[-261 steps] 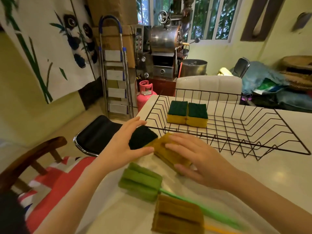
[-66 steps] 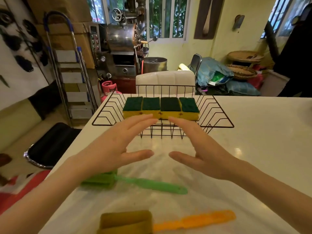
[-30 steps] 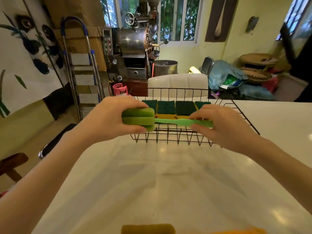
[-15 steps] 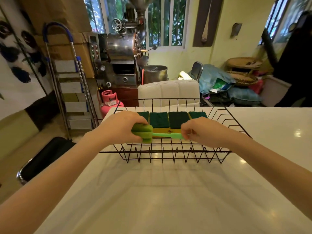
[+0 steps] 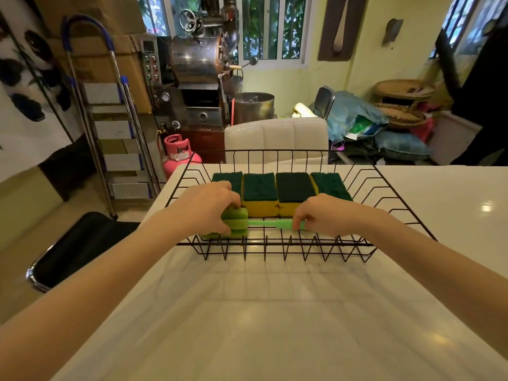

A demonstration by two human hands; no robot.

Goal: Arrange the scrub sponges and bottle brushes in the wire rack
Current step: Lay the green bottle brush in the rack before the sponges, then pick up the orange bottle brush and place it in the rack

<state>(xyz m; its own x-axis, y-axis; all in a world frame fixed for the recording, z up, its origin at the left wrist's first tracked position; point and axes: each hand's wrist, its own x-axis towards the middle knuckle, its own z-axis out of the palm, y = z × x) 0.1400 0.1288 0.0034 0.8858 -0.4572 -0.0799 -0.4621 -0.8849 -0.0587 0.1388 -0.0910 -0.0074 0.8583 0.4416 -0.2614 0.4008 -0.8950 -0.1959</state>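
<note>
The green bottle brush lies low inside the wire rack, along its near side. The left hand pinches its spongy head. The right hand pinches its handle. Four scrub sponges sit in a row just behind it. The rack stands on the white desk.

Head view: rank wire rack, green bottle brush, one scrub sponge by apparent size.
1. wire rack, by far the largest.
2. green bottle brush, partly covered by left hand and right hand.
3. scrub sponge, shorter than the brush.
</note>
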